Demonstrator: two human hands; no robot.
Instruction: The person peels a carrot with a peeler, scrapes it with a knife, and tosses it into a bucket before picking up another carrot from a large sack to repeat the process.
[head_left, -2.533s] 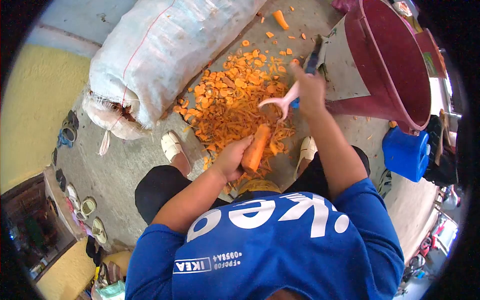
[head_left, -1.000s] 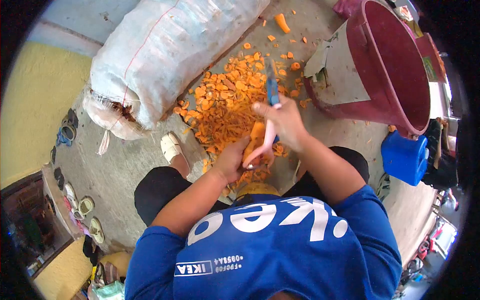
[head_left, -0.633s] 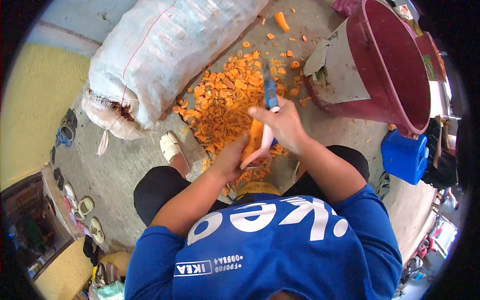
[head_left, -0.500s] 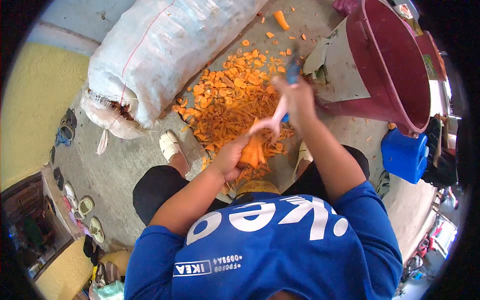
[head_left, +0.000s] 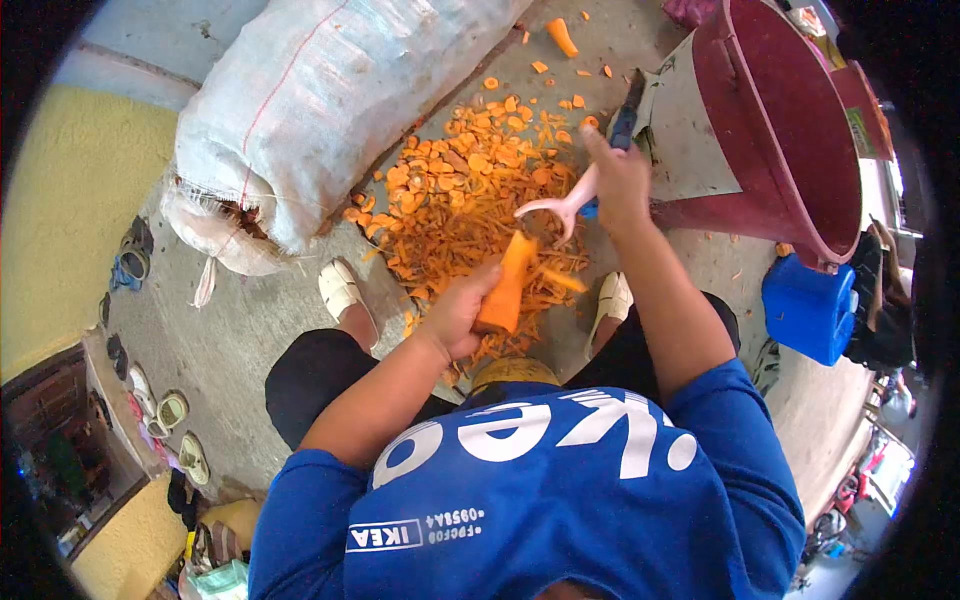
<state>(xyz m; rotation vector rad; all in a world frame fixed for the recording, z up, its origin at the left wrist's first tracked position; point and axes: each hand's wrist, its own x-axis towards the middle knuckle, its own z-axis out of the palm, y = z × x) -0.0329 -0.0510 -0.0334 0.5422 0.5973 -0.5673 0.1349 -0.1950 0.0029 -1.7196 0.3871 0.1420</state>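
My left hand (head_left: 463,312) is closed around a thick orange carrot (head_left: 508,285), its cut end pointing up and away from me. A peel strip (head_left: 562,280) hangs beside the carrot's right side. My right hand (head_left: 622,185) grips a pink Y-shaped peeler (head_left: 562,207), its head just beyond the carrot and apart from it. Also in that hand is a dark, knife-like tool (head_left: 627,115), pointing away from me; my fingers hide part of it. Below both hands lies a heap of carrot peels and cut-off ends (head_left: 455,215) on the floor.
A big white woven sack (head_left: 300,120) lies at the upper left. To the right, a dark red tub (head_left: 715,200) leans on its side, near a blue jerrycan (head_left: 808,310). A carrot piece (head_left: 562,38) lies at the far end. Sandals (head_left: 193,458) line the left wall.
My right hand has moved slightly right and away from me, taking the peeler off the carrot. A peel strip now shows at the carrot's side. My left hand stays nearly in place.
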